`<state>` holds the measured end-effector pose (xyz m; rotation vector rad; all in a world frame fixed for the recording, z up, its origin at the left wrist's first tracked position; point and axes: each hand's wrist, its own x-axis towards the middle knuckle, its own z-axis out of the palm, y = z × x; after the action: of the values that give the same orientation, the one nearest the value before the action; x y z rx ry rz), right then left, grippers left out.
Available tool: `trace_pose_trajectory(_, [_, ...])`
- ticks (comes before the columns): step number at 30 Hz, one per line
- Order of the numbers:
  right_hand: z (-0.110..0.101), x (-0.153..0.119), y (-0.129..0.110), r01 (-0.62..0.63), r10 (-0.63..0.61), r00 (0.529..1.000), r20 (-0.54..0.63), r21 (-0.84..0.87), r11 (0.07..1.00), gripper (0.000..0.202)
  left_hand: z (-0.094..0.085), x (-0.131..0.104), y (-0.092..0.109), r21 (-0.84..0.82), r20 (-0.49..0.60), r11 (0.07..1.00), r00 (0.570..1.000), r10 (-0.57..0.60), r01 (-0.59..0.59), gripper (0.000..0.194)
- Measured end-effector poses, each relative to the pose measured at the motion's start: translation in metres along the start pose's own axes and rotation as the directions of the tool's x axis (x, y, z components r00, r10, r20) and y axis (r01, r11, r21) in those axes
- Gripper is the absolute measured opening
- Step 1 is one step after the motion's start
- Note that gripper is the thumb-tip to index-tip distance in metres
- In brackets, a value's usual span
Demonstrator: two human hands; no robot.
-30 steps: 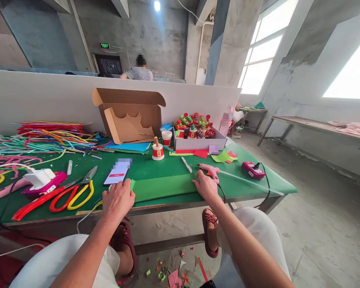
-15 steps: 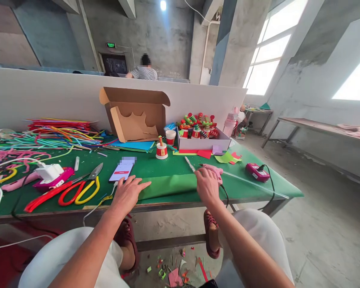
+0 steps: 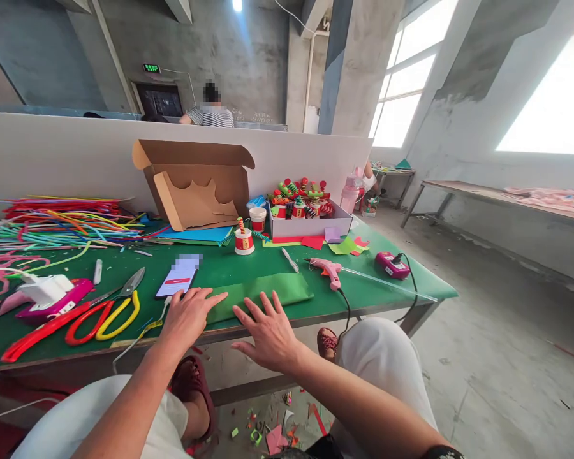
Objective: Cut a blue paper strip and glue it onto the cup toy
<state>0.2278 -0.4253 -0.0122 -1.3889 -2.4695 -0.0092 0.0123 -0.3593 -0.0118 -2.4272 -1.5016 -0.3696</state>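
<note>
A folded strip of green paper [image 3: 289, 288] lies along the front edge of the green table. My left hand [image 3: 187, 313] rests over its left end, fingers stretched out. Fingers spread, my right hand [image 3: 268, 328] is at the strip's near edge, around its middle. Just beyond the strip lie a white pen [image 3: 290, 260] and a pink hot glue gun [image 3: 329, 271] with a long clear glue stick in it. A phone [image 3: 178, 275] with a lit screen sits left of my left hand. Behind the strip stands a red and white paper-cup figure [image 3: 243, 240] with green coiled arms.
Scissors [image 3: 117, 312] and red-handled pliers [image 3: 48, 331] lie at the left, near a power strip [image 3: 57, 306]. Bundled pipe cleaners [image 3: 67, 217] are behind them. An open cardboard box [image 3: 196, 185] and a white box [image 3: 310, 226] of cup figures stand at the back.
My right hand has moved left from beside the glue gun to the middle of the green paper, its fingers now spread. My left hand stays at the paper's left end. The view has turned right.
</note>
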Motion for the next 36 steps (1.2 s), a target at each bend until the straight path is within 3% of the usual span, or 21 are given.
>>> trace_pose_trajectory(5, [0.0, -0.007, 0.006, -0.037, 0.038, 0.999, 0.017, -0.03, 0.999, 0.07, 0.0, 0.003, 0.012, -0.06, -0.082, 0.998, 0.997, 0.011, -0.016, 0.058])
trace_pose_trajectory(10, [0.006, -0.007, 0.009, -0.024, 0.026, 0.999, 0.029, -0.066, 0.998, 0.063, 0.002, -0.006, 0.067, -0.23, -0.095, 0.949, 0.975, 0.199, -0.216, 0.046])
trace_pose_trajectory(14, [0.01, -0.005, 0.02, 0.012, -0.009, 1.0, 0.028, -0.114, 0.993, 0.071, 0.015, -0.017, 0.089, -0.17, -0.098, 0.971, 0.983, 0.153, -0.168, 0.072])
trace_pose_trajectory(19, [0.015, -0.007, 0.025, 0.061, -0.065, 0.998, -0.019, -0.167, 0.984, 0.072, 0.016, -0.029, 0.083, -0.09, -0.105, 0.993, 0.992, 0.071, -0.08, 0.076])
trace_pose_trajectory(23, [0.009, -0.007, 0.025, 0.086, -0.101, 0.991, -0.09, -0.154, 0.984, 0.064, 0.0, -0.025, 0.075, -0.085, -0.17, 0.991, 0.981, 0.09, -0.106, 0.067])
trace_pose_trajectory(25, [0.0, -0.006, 0.034, 0.078, -0.104, 0.975, -0.194, -0.137, 0.988, 0.058, -0.011, -0.022, 0.063, -0.108, -0.241, 0.994, 0.971, -0.008, -0.019, 0.055])
trace_pose_trajectory(27, [-0.012, -0.005, 0.053, -0.013, -0.019, 0.938, -0.345, -0.091, 0.996, 0.055, -0.02, -0.02, 0.044, -0.143, -0.296, 0.973, 0.93, -0.216, 0.18, 0.045])
trace_pose_trajectory(30, [-0.023, -0.007, 0.094, -0.212, 0.236, 0.833, -0.5, 0.105, 0.972, 0.057, -0.021, -0.019, 0.012, -0.216, -0.233, 0.871, 0.843, -0.484, 0.441, 0.038])
trace_pose_trajectory(33, [-0.018, -0.011, 0.131, -0.305, 0.475, 0.791, -0.386, 0.425, 0.852, 0.053, -0.011, -0.017, -0.006, -0.4, -0.041, 0.772, 0.832, -0.554, 0.495, 0.035])
trace_pose_trajectory(36, [-0.008, -0.012, 0.146, -0.366, 0.591, 0.774, -0.227, 0.602, 0.71, 0.05, -0.002, -0.012, -0.005, -0.689, 0.029, 0.583, 0.819, -0.573, 0.432, 0.045])
